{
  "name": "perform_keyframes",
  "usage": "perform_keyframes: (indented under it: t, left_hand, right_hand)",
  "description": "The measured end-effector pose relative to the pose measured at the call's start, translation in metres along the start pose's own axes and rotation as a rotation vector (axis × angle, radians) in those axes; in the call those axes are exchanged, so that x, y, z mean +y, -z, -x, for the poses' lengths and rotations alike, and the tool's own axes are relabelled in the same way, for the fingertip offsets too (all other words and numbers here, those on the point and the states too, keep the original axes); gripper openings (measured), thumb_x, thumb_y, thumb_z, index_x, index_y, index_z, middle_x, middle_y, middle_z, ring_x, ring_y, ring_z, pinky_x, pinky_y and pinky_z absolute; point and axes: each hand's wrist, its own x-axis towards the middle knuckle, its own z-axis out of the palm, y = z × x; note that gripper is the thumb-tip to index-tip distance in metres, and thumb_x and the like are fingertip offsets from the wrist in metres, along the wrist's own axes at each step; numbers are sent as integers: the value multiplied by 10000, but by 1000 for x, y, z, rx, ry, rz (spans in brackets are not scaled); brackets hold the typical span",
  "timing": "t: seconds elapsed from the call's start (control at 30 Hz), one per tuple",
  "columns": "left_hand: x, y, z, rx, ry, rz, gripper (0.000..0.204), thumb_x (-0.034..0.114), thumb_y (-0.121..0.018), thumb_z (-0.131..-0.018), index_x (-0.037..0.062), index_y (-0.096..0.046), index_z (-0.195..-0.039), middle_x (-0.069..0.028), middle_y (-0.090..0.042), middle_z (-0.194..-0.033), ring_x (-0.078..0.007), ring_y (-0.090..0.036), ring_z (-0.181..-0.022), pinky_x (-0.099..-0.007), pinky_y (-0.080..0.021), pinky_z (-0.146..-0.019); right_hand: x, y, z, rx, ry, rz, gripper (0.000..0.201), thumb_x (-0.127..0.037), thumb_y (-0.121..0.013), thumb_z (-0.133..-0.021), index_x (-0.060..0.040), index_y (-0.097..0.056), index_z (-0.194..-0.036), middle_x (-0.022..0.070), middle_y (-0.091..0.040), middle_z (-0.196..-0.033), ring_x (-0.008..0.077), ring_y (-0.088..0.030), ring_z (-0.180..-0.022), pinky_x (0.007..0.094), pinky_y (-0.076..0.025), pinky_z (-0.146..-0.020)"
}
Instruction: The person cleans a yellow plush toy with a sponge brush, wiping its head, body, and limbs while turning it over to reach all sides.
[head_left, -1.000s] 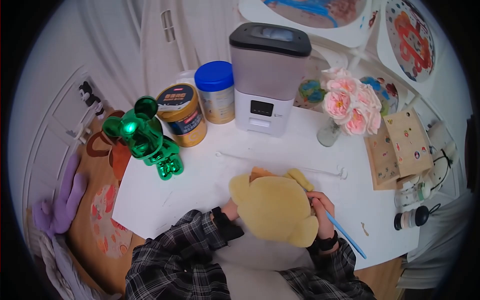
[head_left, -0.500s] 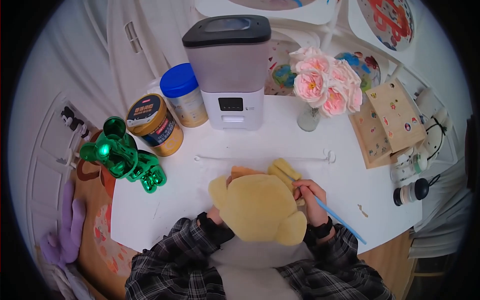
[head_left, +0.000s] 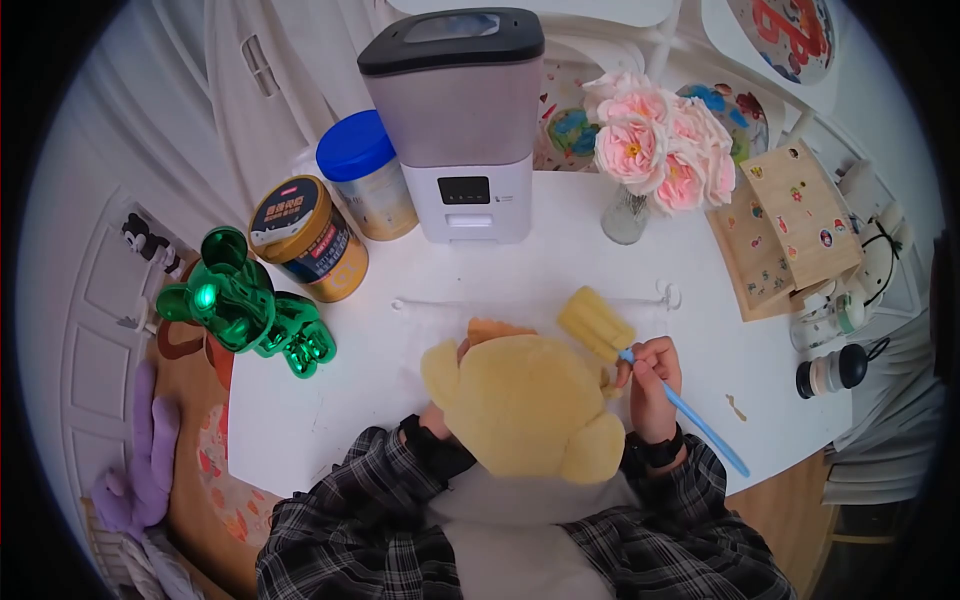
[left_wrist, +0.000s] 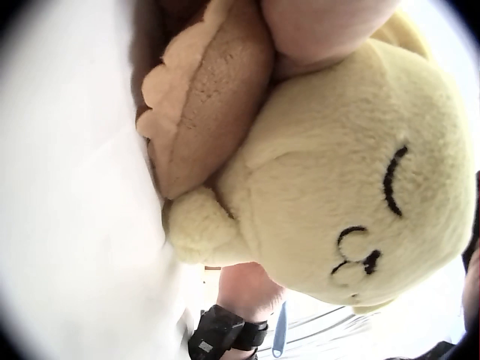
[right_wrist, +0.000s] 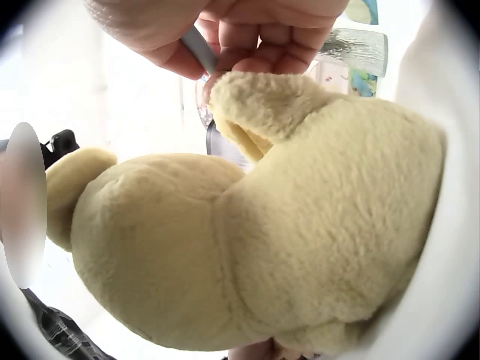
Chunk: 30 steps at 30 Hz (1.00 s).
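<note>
A pale yellow plush toy (head_left: pixel 525 400) stands on the white table, the back of its head toward the head view. Its stitched face (left_wrist: pixel 367 225) shows in the left wrist view, beside a tan padded piece with a scalloped edge (left_wrist: pixel 217 97). My left hand (left_wrist: pixel 322 30) grips the plush on its left side, mostly hidden behind it in the head view. With my right hand (head_left: pixel 655 390) I pinch the blue handle of a sponge brush (head_left: pixel 705 430). Its yellow ribbed head (head_left: pixel 595 325) points away from me, past the plush's right side. In the right wrist view, the plush's arm (right_wrist: pixel 270 101) is right at my fingertips.
A pet feeder (head_left: pixel 470 195), two tubs, the nearer gold (head_left: pixel 310 240), and a shiny green bear figure (head_left: pixel 240 300) line the back left. A vase of pink roses (head_left: pixel 625 215) and a wooden box (head_left: pixel 800 225) stand right. A thin whitish rod (head_left: pixel 530 303) lies beyond the plush.
The brush has swung outward from the plush, and its yellow head now shows more fully. My right hand has shifted slightly right; the left still holds the plush. The head view has shifted.
</note>
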Motion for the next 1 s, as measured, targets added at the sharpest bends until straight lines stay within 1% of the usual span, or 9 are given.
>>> perform_keyframes:
  t: [0.17, 0.27, 0.4, 0.6, 0.73, 0.8, 0.87, 0.93, 1.0]
  left_hand:
    - [-18, 20, -8, -57, -253, -364, 312, 165, -641, -859, 14, -579, -1124, -75, -618, -1094, -166, -605, -969, -320, -506, -837]
    - [-29, 38, -20, -75, -256, -419, 301, 170, -613, -881, 9, -573, -1133, -75, -614, -1102, -160, -598, -984, -309, -504, -839]
    - [-51, 55, -27, -81, -344, -443, 286, 175, -594, -897, 22, -566, -1137, -63, -610, -1081, -153, -583, -978, -298, -489, -847]
    - [-48, 62, -31, 13, -614, -590, 232, 180, -580, -907, 47, -534, -1091, -24, -564, -1019, -147, -529, -946, -293, -443, -865]
    - [-47, 59, -32, -15, -470, -228, 258, 183, -599, -893, 46, -513, -1094, -30, -554, -1028, -135, -520, -953, -289, -438, -853]
    - [-49, 60, -36, -10, -567, -289, 264, 185, -607, -887, 46, -521, -1094, -38, -565, -1025, -138, -526, -951, -290, -438, -847]
    - [-42, 59, -33, 51, -813, -652, 270, 190, -614, -884, 48, -531, -1098, -49, -578, -1033, -149, -537, -955, -293, -440, -849]
    - [-36, 56, -30, 77, -879, -832, 264, 192, -620, -880, 44, -535, -1081, -53, -584, -1031, -142, -536, -955, -295, -442, -846]
    - [-36, 52, -26, 63, -758, -687, 244, 191, -624, -874, 34, -536, -1039, -50, -586, -1009, -116, -524, -945, -294, -443, -832]
  right_hand:
    - [-8, -7, -2, 10, -193, 200, 26, -57, -477, -895, -38, -493, -903, 33, -536, -740, 105, -518, -648, 243, -404, -612]
    - [-10, 0, -2, 78, -71, 448, 35, -42, -493, -895, -28, -507, -923, 50, -578, -726, 106, -542, -700, 250, -426, -675]
    - [-12, -5, 2, 54, 85, 61, 51, -58, -497, -905, -30, -539, -914, 42, -569, -747, 107, -526, -724, 234, -413, -702]
    - [-9, -2, 2, -20, -158, 459, 85, -93, -504, -910, -32, -559, -887, 14, -539, -731, 75, -477, -662, 221, -389, -600]
    - [-1, 3, 1, 137, 103, 546, 100, -91, -472, -935, -31, -545, -903, 12, -464, -712, 98, -437, -666, 240, -351, -621]
    - [1, 6, 1, 213, 217, 360, 102, -107, -455, -950, -43, -530, -925, 15, -445, -715, 100, -429, -692, 241, -333, -641]
    - [-6, 2, 10, 68, 84, 151, 102, -162, -432, -964, -80, -491, -949, -2, -475, -811, 91, -444, -767, 237, -374, -715]
    - [-15, -23, 14, 68, -50, 144, 96, -140, -436, -961, -75, -489, -917, 2, -475, -785, 80, -451, -729, 225, -385, -678]
    - [-7, -16, 11, 59, -161, 276, 127, -120, -424, -959, -57, -491, -871, -2, -446, -708, 78, -409, -661, 229, -356, -618]
